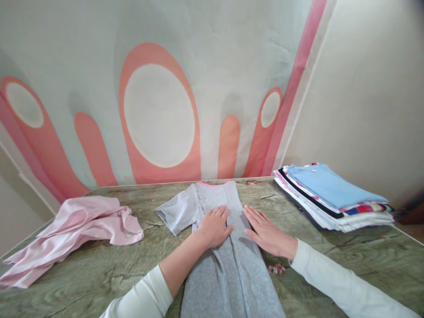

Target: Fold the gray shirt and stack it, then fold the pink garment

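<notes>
A grey short-sleeved garment (228,269) with a pink neckline edge lies on the table in front of me. One sleeve sticks out to the left; on the right no sleeve sticks out, and that side runs in a straight edge. My left hand (214,226) rests flat on the upper middle of the garment, fingers stretched out. At its right edge is my right hand (266,232), with fingers extended and the palm turned toward the cloth. Neither hand grips anything. The lower end of the garment runs out of view.
A crumpled pink garment (82,225) lies at the left of the wood-patterned table (159,260). At the right back stands a stack of folded clothes (334,194), a light blue one on top. Behind the table's far edge rises a wall with a printed hanging (212,70).
</notes>
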The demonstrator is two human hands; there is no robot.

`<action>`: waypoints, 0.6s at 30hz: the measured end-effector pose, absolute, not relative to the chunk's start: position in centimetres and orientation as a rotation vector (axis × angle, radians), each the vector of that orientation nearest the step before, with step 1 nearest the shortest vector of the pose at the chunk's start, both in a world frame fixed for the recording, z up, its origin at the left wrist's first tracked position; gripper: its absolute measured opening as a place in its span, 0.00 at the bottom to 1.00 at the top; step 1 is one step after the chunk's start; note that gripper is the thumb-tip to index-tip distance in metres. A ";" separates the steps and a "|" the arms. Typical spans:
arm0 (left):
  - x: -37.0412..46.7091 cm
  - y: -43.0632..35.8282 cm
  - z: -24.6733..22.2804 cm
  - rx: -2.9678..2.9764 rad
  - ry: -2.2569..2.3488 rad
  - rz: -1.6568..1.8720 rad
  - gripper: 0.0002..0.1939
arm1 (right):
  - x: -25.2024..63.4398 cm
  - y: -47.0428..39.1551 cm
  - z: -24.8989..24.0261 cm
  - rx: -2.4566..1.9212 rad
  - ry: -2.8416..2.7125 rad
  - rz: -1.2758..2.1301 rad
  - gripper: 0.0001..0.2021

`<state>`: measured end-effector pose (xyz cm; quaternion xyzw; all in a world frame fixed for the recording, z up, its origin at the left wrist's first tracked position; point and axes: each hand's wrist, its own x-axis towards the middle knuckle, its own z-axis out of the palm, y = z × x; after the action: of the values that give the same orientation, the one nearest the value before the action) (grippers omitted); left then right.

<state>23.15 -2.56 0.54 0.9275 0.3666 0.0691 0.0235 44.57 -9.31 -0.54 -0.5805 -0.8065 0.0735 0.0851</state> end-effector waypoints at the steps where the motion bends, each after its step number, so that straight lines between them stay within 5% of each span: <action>1: 23.1 -2.5 0.5 2.881 1.119 0.219 0.28 | 43.9 -9.4 -0.4 -1.685 -2.422 0.202 0.35; 18: 22.5 -0.4 -0.3 2.891 1.020 0.394 0.19 | 40.6 -13.0 0.3 -1.409 -2.545 0.227 0.34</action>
<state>22.47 -0.44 -0.28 0.9350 0.3299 0.1274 0.0252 40.55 -13.04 0.32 -0.4799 -0.8667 0.0774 0.1114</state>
